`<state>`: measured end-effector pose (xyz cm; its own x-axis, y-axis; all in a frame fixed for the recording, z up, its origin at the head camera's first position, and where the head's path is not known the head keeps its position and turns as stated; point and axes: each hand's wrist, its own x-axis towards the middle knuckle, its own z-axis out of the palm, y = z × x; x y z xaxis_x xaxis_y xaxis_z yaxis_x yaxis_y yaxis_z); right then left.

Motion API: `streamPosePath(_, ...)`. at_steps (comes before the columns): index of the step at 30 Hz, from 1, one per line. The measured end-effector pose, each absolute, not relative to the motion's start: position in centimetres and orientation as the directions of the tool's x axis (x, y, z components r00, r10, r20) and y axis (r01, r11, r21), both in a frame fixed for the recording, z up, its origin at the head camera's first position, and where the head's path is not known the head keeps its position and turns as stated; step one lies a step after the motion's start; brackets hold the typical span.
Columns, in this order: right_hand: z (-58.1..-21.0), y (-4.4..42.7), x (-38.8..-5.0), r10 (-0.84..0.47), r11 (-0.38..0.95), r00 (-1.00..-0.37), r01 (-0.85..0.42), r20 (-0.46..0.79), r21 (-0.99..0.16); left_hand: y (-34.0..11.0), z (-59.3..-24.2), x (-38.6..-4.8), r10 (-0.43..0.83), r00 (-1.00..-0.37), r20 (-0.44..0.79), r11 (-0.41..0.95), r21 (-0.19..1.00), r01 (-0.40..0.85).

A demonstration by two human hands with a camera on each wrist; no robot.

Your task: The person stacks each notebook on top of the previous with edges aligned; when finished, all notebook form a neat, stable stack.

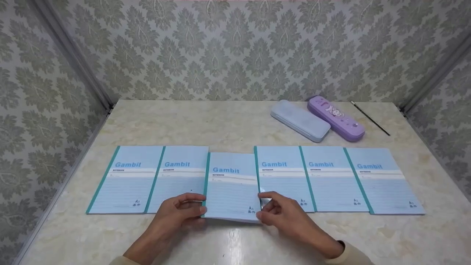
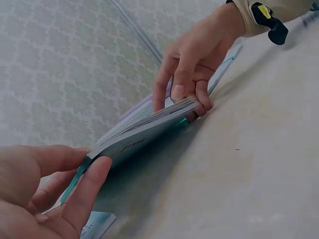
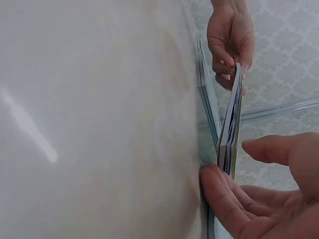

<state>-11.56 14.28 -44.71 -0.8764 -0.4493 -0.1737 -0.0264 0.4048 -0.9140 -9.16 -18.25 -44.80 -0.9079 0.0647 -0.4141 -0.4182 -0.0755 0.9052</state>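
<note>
A light blue "Gambit" notebook (image 1: 232,195) with a teal spine is raised off the table at its near edge. My left hand (image 1: 182,211) pinches its spine edge low down. At the opposite edge, near the lower right corner, my right hand (image 1: 281,213) holds it with curled fingers. The left wrist view shows the page edges of the notebook (image 2: 144,122) slanting between my left hand (image 2: 55,189) and my right hand (image 2: 192,64). In the right wrist view, part of my right hand (image 3: 269,194) lies under the notebook (image 3: 230,124), and one digit stands slightly off it.
Two matching notebooks (image 1: 125,187) lie to the left and three more (image 1: 335,187) to the right, side by side. Behind them are a pale blue case (image 1: 300,121), a purple pencil case (image 1: 336,117) and a dark pencil (image 1: 369,117). A patterned wall (image 1: 220,48) bounds the table.
</note>
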Motion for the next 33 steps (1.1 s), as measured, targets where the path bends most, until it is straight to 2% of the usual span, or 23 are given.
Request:
streamPosePath(6, -44.8, 14.2, -11.5, -0.421, 0.32, -0.878, 0.092, -0.228, -0.943, -18.4, -44.7, -9.2, 0.054, -0.89, -0.453, -0.139, 0.879, -0.456)
streamPosePath(10, -45.0, 14.0, -11.5, -0.388, 0.273, -0.899, 0.1, -0.204, -0.957, -18.4, -44.6, -9.2, 0.054, -0.893, -0.447, -0.146, 0.881, -0.45)
streamPosePath(15, -45.2, 13.8, -11.4, -0.345, 0.231, -0.931, 0.037, -0.117, -0.972, -17.9, -44.5, -9.1, 0.036, -0.917, -0.398, -0.097, 0.912, -0.399)
streamPosePath(21, -44.8, 14.1, -11.8, -0.355, 0.195, -0.935, -0.052, -0.021, -0.979, -17.2, -44.1, -9.0, -0.04, -0.944, -0.327, 0.028, 0.944, -0.328)
streamPosePath(27, -44.3, 14.9, -12.2, -0.356, 0.187, -0.934, -0.105, 0.033, -0.977, -17.0, -43.6, -9.1, 0.022, -0.969, -0.247, 0.043, 0.968, -0.246)
streamPosePath(33, -43.9, 16.4, -12.7, -0.347, 0.219, -0.936, -0.146, 0.063, -0.965, -16.0, -43.3, -9.7, 0.056, -0.982, -0.182, 0.118, 0.978, -0.175)
